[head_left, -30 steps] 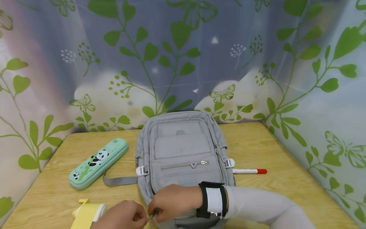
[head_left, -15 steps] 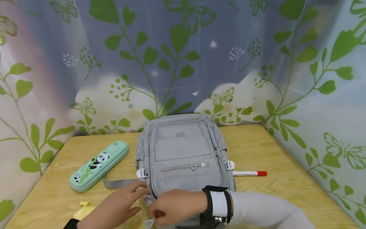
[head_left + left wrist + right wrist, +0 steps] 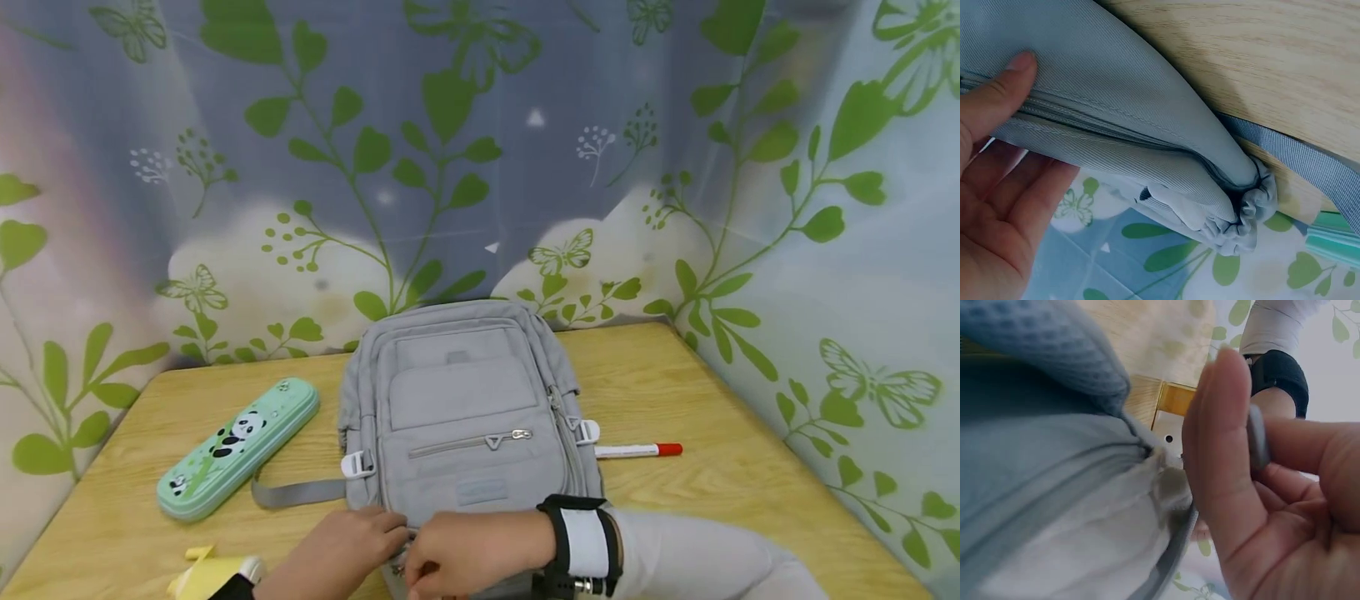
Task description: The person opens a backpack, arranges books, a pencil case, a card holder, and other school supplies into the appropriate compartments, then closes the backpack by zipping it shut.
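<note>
A grey backpack [image 3: 465, 392] lies front side up on the wooden table. At its lower left edge my left hand [image 3: 341, 546] grips the bag's side; in the left wrist view the thumb [image 3: 1007, 90] lies over the fabric beside a zipper [image 3: 1085, 122], fingers underneath. Right beside it, my right hand [image 3: 480, 546] is at the bag's lower part. In the right wrist view its thumb and fingers pinch a small grey zipper pull [image 3: 1258, 437], mostly hidden by the fingers. The bag's opening shows a pale lining [image 3: 1085, 550] there.
Left of the bag lies a mint panda pencil case [image 3: 240, 446], near a grey strap [image 3: 300, 493] from the bag. A yellow and white object [image 3: 213, 575] stands at the front left, partly behind the left forearm. A red-capped white marker [image 3: 637, 450] pokes out at the bag's right.
My left hand has come away from beside the right hand, opened over the bag's left edge, then taken hold of the bag's side. The right hand keeps its pinch low on the bag.
</note>
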The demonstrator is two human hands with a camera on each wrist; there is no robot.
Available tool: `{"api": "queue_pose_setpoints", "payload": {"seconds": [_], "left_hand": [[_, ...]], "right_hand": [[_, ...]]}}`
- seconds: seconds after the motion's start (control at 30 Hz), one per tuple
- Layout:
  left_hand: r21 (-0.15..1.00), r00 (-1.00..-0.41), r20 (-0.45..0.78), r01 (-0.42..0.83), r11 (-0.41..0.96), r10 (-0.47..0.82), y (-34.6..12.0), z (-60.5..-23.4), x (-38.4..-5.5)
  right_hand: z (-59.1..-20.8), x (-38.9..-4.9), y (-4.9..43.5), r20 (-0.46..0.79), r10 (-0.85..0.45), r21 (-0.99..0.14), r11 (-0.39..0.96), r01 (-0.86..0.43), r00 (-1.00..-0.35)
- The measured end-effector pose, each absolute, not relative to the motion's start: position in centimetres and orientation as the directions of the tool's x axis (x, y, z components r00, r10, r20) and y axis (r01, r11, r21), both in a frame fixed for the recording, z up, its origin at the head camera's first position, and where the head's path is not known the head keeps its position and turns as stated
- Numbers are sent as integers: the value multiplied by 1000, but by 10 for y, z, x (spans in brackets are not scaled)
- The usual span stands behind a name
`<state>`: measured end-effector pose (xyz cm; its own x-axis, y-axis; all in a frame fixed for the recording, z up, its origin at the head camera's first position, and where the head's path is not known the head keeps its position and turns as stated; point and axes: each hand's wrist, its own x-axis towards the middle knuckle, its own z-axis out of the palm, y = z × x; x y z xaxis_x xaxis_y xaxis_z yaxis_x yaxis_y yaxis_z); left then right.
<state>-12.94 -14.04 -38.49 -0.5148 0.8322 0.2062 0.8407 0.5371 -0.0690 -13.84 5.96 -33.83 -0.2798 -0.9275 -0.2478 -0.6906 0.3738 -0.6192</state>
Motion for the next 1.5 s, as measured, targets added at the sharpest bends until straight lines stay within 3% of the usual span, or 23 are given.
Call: {"api": "queue_pose_setpoints", "payload": {"seconds": [0.1, 0.2, 0.43, 0.6, 0.73, 0.9, 1.03, 1.13, 1.27, 1.37, 1.5], "left_hand": [[-14, -601, 136, 793, 609, 787, -139, -382, -126], [18, -642, 129, 764, 645, 756, -139, -381, -126], [101, -679, 31, 733, 673, 734, -157, -383, -136], [184, -704, 0, 698, 692, 710, -170, -381, -141], [166, -700, 23, 706, 688, 713, -170, -378, -140], [107, -740, 43, 672, 733, 671, -164, -375, -135], [9, -707, 71, 706, 708, 704, -152, -378, -126], [33, -651, 67, 759, 650, 756, -136, -385, -115], [21, -625, 265, 765, 644, 734, -105, -403, -93], [-5, -616, 429, 730, 684, 660, -83, -410, -82], [14, -600, 464, 740, 672, 651, -74, -408, -82]], "right_hand": [[-337, -134, 64, -249, -904, -607, 425, -671, -347], [-334, -131, 71, -238, -890, -620, 447, -645, -388], [-329, -124, 112, -236, -890, -677, 438, -592, -390], [-329, -130, 165, -273, -864, -809, 444, -385, -423], [-334, -139, 200, -271, -847, -846, 436, -306, -457], [-343, -141, 224, -267, -816, -846, 453, -281, -512], [-345, -138, 228, -260, -808, -853, 449, -267, -529], [-343, -134, 227, -231, -826, -854, 425, -300, -513], [-338, -129, 225, -199, -858, -844, 396, -363, -472], [-336, -127, 225, -209, -851, -815, 424, -396, -482], [-337, -128, 226, -218, -824, -733, 492, -470, -523]]}}
